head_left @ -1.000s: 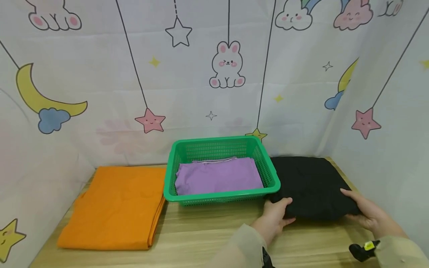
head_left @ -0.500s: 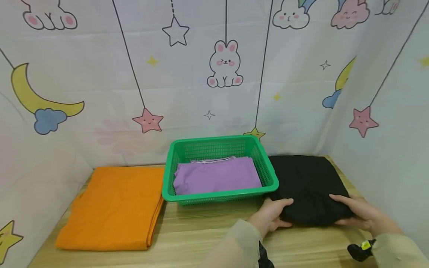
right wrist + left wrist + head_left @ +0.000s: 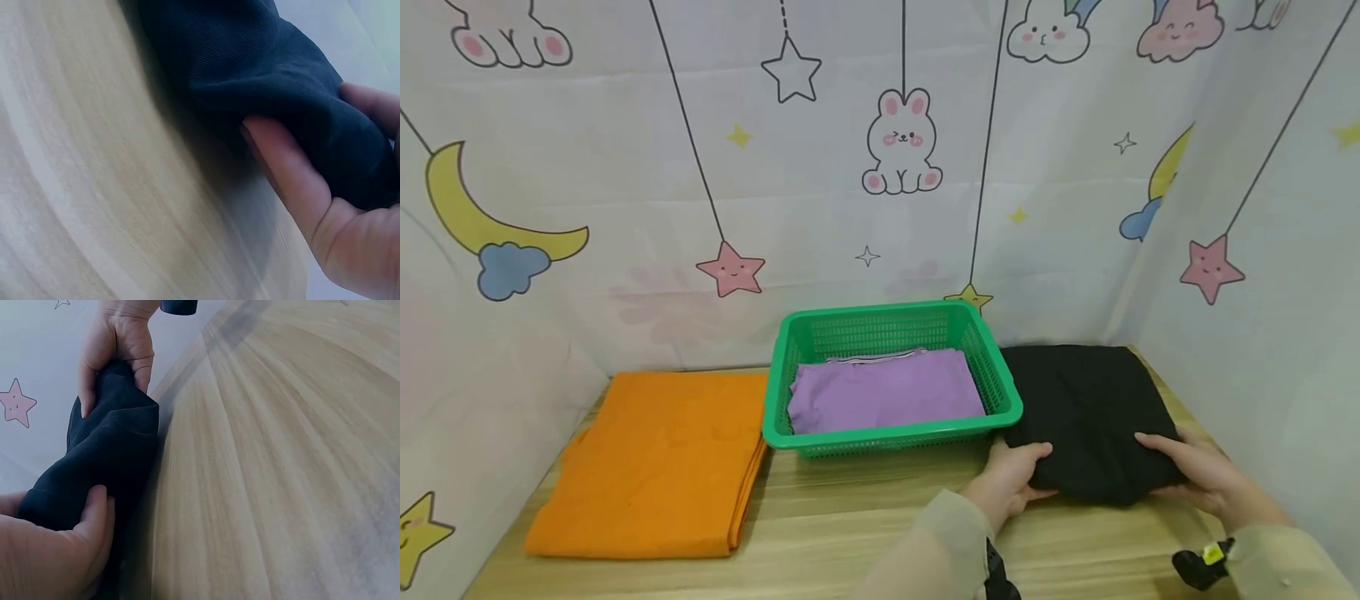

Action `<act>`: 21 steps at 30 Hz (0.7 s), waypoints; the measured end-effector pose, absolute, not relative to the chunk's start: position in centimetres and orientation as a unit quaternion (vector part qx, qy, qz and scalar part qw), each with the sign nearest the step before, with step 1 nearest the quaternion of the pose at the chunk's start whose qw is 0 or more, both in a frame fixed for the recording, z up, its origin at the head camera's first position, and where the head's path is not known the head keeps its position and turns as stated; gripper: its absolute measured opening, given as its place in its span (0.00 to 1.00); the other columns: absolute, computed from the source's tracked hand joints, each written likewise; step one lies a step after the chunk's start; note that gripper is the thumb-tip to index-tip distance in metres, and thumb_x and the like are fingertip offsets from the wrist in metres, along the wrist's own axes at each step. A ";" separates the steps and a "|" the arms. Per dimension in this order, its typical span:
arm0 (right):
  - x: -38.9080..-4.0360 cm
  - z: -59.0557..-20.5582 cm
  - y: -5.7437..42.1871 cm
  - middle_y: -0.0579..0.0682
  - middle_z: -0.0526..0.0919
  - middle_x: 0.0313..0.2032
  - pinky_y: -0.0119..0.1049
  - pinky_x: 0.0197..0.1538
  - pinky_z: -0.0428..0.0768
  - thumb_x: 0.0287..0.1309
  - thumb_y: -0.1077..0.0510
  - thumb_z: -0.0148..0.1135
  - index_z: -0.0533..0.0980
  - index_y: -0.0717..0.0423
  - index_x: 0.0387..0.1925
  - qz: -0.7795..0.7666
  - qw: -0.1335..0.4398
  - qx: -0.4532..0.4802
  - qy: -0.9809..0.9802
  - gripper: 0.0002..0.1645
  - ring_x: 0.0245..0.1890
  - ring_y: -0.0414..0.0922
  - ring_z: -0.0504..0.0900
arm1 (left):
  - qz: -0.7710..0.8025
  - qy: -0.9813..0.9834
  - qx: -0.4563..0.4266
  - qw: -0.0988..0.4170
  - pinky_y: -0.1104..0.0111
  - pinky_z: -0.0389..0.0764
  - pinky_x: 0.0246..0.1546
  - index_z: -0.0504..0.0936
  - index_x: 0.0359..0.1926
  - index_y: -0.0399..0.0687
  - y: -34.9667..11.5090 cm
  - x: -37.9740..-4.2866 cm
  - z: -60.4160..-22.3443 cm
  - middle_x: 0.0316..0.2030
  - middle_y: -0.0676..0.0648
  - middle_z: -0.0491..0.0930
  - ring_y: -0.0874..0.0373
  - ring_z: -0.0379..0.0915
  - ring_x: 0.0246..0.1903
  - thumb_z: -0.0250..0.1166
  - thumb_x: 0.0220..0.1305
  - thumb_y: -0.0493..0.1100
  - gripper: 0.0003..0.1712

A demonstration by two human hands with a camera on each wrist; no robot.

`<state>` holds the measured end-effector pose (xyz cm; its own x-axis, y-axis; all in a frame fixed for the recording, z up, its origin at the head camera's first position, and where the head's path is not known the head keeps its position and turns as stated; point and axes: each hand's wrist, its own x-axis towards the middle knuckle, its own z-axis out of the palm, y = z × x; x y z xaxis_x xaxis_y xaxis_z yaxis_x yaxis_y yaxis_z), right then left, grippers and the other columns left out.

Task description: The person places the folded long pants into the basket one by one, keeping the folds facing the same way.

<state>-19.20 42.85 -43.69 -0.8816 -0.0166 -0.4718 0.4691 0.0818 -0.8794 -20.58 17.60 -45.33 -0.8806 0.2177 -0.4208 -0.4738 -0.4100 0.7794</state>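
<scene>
A folded black cloth (image 3: 1086,408) lies at the right of the table, its near edge raised a little. My left hand (image 3: 1009,485) grips the near left corner, thumb on top and fingers beneath. At the near right corner my right hand (image 3: 1202,475) holds the cloth the same way. The left wrist view shows both hands around the bunched dark cloth (image 3: 115,440), which sags between them. In the right wrist view, the fingers (image 3: 284,169) press under the cloth's folded edge.
Left of the black cloth stands a green plastic basket (image 3: 895,435) with folded purple cloth (image 3: 887,396) inside. A folded orange cloth (image 3: 655,467) lies at the left of the wooden table (image 3: 820,525). A printed curtain (image 3: 820,200) hangs behind.
My right hand has moved left along the cloth's near edge, closer to my left hand, and that edge has bunched. Over the last half second little has moved.
</scene>
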 end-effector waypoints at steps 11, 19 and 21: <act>-19.0 -44.0 42.1 0.44 0.76 0.38 0.45 0.42 0.83 0.66 0.45 0.52 0.40 0.71 0.69 -0.620 0.104 0.154 0.762 0.49 0.35 0.41 0.82 | 0.806 0.551 -0.130 0.172 0.45 0.81 0.34 0.58 0.65 0.36 17.6 -20.5 -45.6 0.48 0.35 0.71 0.40 0.76 0.42 0.59 0.57 0.29 0.34; -18.2 -44.5 41.5 0.37 0.77 0.29 0.37 0.33 0.84 0.64 0.50 0.56 0.67 0.55 0.48 -0.612 0.010 0.152 0.776 0.18 0.27 0.39 0.83 | 0.746 0.644 -0.104 0.132 0.49 0.75 0.52 0.61 0.63 0.31 17.6 -20.2 -45.4 0.56 0.33 0.66 0.38 0.68 0.54 0.60 0.58 0.31 0.32; -18.1 -44.5 41.2 0.36 0.77 0.28 0.36 0.33 0.83 0.63 0.49 0.57 0.67 0.58 0.49 -0.604 -0.006 0.157 0.781 0.20 0.26 0.38 0.82 | 0.734 0.662 -0.099 0.117 0.49 0.67 0.59 0.61 0.63 0.29 17.6 -20.2 -45.3 0.59 0.32 0.65 0.38 0.63 0.59 0.60 0.58 0.32 0.32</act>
